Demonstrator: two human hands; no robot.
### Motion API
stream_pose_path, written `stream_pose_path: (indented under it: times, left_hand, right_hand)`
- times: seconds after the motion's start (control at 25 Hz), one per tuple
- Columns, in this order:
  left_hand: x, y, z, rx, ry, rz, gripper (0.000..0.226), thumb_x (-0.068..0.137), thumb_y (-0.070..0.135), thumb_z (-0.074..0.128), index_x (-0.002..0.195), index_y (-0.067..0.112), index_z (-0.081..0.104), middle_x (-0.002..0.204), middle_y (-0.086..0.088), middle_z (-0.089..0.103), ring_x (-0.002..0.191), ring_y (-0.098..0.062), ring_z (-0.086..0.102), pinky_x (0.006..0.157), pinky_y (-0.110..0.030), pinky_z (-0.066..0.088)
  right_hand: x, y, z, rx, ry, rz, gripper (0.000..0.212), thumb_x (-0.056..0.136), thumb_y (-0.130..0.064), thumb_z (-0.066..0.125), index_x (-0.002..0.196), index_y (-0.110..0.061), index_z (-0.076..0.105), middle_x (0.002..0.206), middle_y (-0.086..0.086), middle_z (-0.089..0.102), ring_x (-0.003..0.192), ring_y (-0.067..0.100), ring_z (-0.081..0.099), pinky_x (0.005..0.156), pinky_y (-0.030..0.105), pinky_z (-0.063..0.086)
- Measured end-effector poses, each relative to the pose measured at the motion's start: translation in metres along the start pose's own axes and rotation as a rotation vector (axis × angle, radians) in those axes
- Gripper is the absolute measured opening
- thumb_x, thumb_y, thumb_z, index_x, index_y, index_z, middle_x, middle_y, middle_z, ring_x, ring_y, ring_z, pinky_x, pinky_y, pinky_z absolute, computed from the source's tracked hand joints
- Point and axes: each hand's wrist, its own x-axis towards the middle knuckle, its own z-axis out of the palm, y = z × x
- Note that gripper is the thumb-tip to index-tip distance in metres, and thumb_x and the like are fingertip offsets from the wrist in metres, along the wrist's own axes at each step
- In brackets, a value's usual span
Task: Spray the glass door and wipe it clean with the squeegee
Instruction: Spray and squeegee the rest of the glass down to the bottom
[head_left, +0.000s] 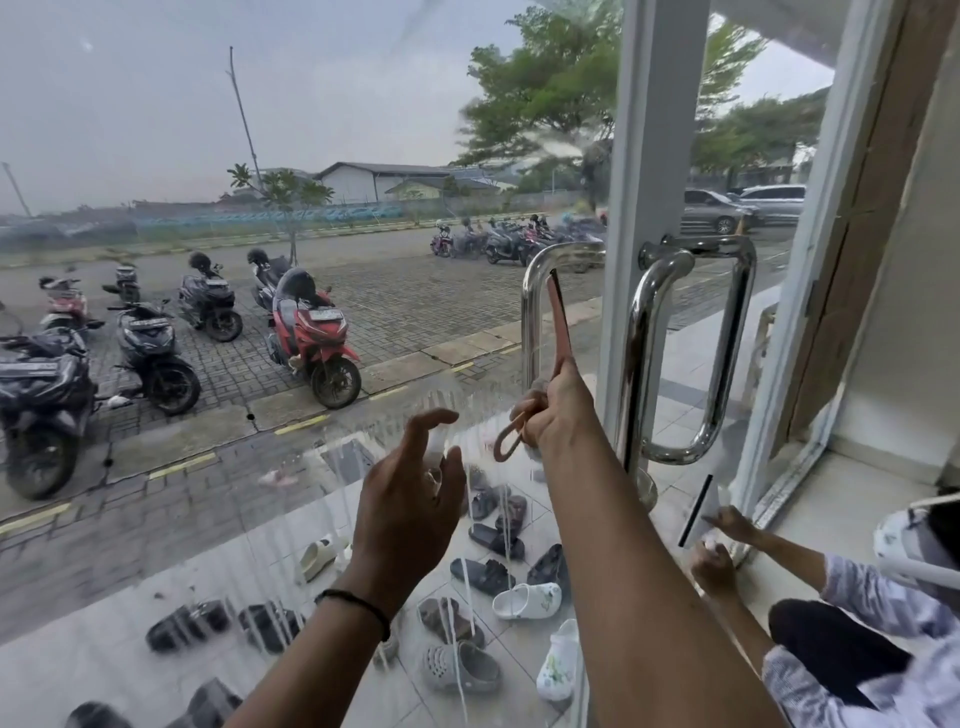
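The glass door (260, 171) fills the left and middle of the view, and soapy streaks run down its lower part. My left hand (410, 504) holds a small clear spray bottle (435, 451) close to the glass, index finger arched over its top. The bottle is mostly hidden by my fingers. My right hand (558, 410) grips the pinkish handle of a squeegee (562, 322). Its dark blade stands upright against the glass beside the chrome door handle (644, 338).
The white door frame (654, 130) stands right of my right hand. At the lower right, another person (841, 644) crouches and works a black squeegee (697, 512) on the neighbouring pane. Outside are several sandals (488, 577) on tiles and parked motorbikes (311, 338).
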Motion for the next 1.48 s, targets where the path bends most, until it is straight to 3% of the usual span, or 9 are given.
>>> stream_pose_path:
  times: [0.12, 0.32, 0.56, 0.72, 0.92, 1.12, 1.2, 1.32, 1.48]
  left_hand:
    - [-0.003, 0.005, -0.003, 0.037, 0.018, -0.038, 0.027, 0.098, 0.014, 0.056, 0.123, 0.022, 0.051, 0.051, 0.006, 0.046, 0.042, -0.013, 0.045, 0.063, -0.046, 0.056]
    - [-0.004, 0.019, -0.013, 0.144, 0.047, -0.059, 0.027, 0.098, 0.012, 0.056, 0.124, 0.022, 0.053, 0.05, 0.007, 0.043, 0.042, -0.014, 0.041, 0.042, -0.033, 0.038]
    - [-0.02, 0.04, -0.026, 0.221, 0.064, -0.087, 0.025, 0.099, 0.012, 0.055, 0.124, 0.016, 0.054, 0.05, 0.011, 0.041, 0.042, -0.008, 0.04, 0.044, -0.025, 0.036]
    - [-0.032, 0.052, -0.054, 0.261, 0.065, -0.089, 0.026, 0.098, 0.01, 0.056, 0.124, 0.015, 0.055, 0.051, 0.013, 0.037, 0.043, -0.006, 0.037, 0.045, -0.021, 0.032]
    - [-0.04, 0.051, -0.087, 0.293, 0.069, -0.078, 0.026, 0.098, 0.008, 0.058, 0.122, 0.016, 0.055, 0.051, 0.013, 0.04, 0.043, -0.008, 0.039, 0.045, -0.022, 0.035]
    - [-0.062, 0.044, -0.13, 0.309, 0.049, -0.1, 0.028, 0.097, 0.007, 0.06, 0.121, 0.019, 0.055, 0.051, 0.011, 0.042, 0.043, -0.008, 0.039, 0.047, -0.017, 0.031]
    - [-0.072, 0.043, -0.141, 0.314, 0.039, -0.1, 0.027, 0.096, 0.007, 0.06, 0.121, 0.016, 0.056, 0.051, 0.013, 0.041, 0.044, -0.006, 0.039, 0.049, -0.014, 0.03]
    - [-0.088, 0.039, -0.158, 0.336, 0.015, -0.135, 0.026, 0.097, 0.007, 0.059, 0.122, 0.014, 0.057, 0.052, 0.013, 0.041, 0.044, -0.005, 0.038, 0.05, -0.015, 0.029]
    - [-0.103, 0.034, -0.172, 0.353, 0.017, -0.182, 0.025, 0.099, 0.01, 0.056, 0.122, 0.016, 0.056, 0.052, 0.012, 0.039, 0.044, -0.006, 0.037, 0.049, -0.017, 0.027]
  right_hand:
    - [0.003, 0.011, -0.003, -0.07, 0.025, 0.046, 0.045, 0.094, -0.053, 0.056, 0.076, -0.015, 0.039, 0.05, -0.003, 0.031, 0.036, 0.009, 0.025, 0.038, 0.018, 0.024]
    - [-0.004, 0.033, -0.008, -0.132, 0.007, 0.076, 0.05, 0.093, -0.057, 0.055, 0.073, -0.014, 0.041, 0.04, -0.004, 0.033, 0.031, 0.01, 0.027, 0.037, 0.017, 0.026]
    - [-0.023, 0.06, -0.013, -0.171, -0.013, 0.102, 0.05, 0.092, -0.057, 0.056, 0.077, -0.01, 0.047, 0.034, -0.004, 0.035, 0.027, 0.009, 0.027, 0.036, 0.015, 0.026]
    - [-0.049, 0.085, -0.008, -0.167, -0.03, 0.117, 0.056, 0.092, -0.06, 0.056, 0.085, -0.005, 0.052, 0.045, 0.0, 0.039, 0.029, 0.009, 0.03, 0.035, 0.017, 0.028]
    - [-0.072, 0.116, 0.004, -0.179, -0.032, 0.078, 0.058, 0.092, -0.061, 0.054, 0.081, -0.004, 0.053, 0.039, -0.001, 0.039, 0.027, 0.011, 0.03, 0.033, 0.017, 0.028]
    - [-0.094, 0.172, 0.005, -0.323, -0.022, -0.026, 0.067, 0.091, -0.068, 0.049, 0.083, -0.003, 0.057, 0.048, 0.004, 0.046, 0.028, 0.014, 0.038, 0.037, 0.024, 0.033]
    - [-0.101, 0.197, 0.0, -0.424, -0.025, -0.085, 0.069, 0.091, -0.072, 0.043, 0.075, -0.006, 0.056, 0.055, 0.008, 0.052, 0.034, 0.018, 0.047, 0.043, 0.031, 0.042]
    - [-0.114, 0.232, -0.009, -0.57, -0.02, -0.152, 0.076, 0.091, -0.074, 0.038, 0.08, -0.003, 0.062, 0.082, 0.024, 0.067, 0.072, 0.034, 0.066, 0.075, 0.051, 0.055]
    - [-0.135, 0.269, -0.024, -0.697, -0.018, -0.18, 0.08, 0.09, -0.073, 0.037, 0.082, 0.0, 0.068, 0.08, 0.017, 0.069, 0.075, 0.031, 0.069, 0.073, 0.046, 0.057]
